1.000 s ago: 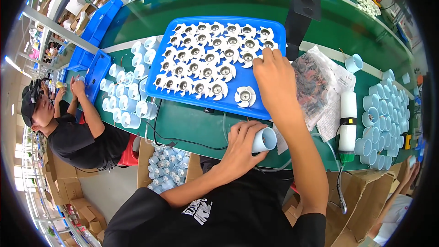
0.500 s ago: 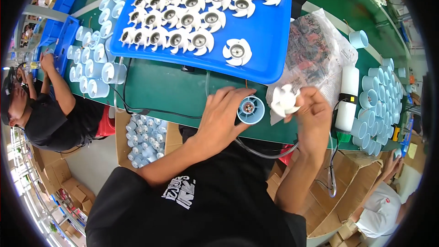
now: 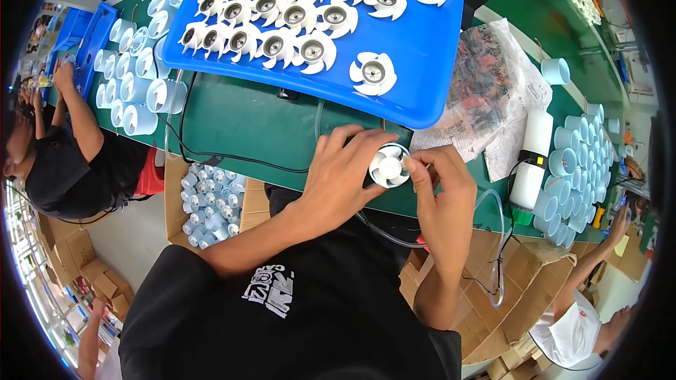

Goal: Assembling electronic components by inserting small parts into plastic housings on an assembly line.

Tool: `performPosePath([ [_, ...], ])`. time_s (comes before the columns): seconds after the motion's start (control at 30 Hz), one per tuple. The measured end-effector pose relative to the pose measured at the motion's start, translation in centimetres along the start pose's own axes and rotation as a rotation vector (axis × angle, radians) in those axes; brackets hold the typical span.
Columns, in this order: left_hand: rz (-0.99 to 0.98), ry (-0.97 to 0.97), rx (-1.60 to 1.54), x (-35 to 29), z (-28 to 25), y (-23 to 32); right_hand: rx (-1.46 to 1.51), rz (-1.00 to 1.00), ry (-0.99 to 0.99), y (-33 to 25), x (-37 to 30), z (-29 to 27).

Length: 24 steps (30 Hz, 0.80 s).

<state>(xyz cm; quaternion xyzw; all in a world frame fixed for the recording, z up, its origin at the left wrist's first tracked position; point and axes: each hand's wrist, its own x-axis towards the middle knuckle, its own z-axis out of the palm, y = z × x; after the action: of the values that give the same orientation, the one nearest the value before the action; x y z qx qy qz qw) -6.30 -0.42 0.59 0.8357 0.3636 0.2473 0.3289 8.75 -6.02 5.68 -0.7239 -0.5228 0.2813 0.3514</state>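
My left hand (image 3: 340, 169) is wrapped round the side of a light-blue cylindrical housing (image 3: 396, 146) at the bench's front edge. A white fan impeller (image 3: 387, 167) sits in the housing's round mouth, its blades facing up. At the impeller's right edge, the thumb and fingers of my right hand (image 3: 445, 186) are closed in a pinch on it. How deep the impeller sits cannot be made out, and the inside of the housing is now covered. Beyond my hands, a blue tray (image 3: 422, 42) holds rows of similar impellers, with one impeller (image 3: 373, 73) lying apart near its front.
Light-blue housings stand grouped at left (image 3: 137, 88) and right (image 3: 577, 169). A white bottle-like cylinder (image 3: 531, 158) lies beside a newspaper sheet (image 3: 479, 91). Black cable (image 3: 246, 162) crosses the green bench. A carton of blue parts (image 3: 211, 204) sits below; co-workers are on both sides.
My right hand has moved left with the impeller and brought it into the housing's mouth. My left hand still holds the housing. The view has shifted slightly.
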Motion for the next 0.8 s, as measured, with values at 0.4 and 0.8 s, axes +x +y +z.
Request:
performPosePath([
  [0.4, -0.012, 0.01, 0.01, 0.0, 0.0, 0.0, 0.244, 0.015, 0.038, 0.8, 0.6, 0.7],
  [0.8, -0.011, 0.014, 0.008, 0.0, 0.0, 0.0, 0.127, 0.03, -0.044, 0.6, 1.8, 0.9],
])
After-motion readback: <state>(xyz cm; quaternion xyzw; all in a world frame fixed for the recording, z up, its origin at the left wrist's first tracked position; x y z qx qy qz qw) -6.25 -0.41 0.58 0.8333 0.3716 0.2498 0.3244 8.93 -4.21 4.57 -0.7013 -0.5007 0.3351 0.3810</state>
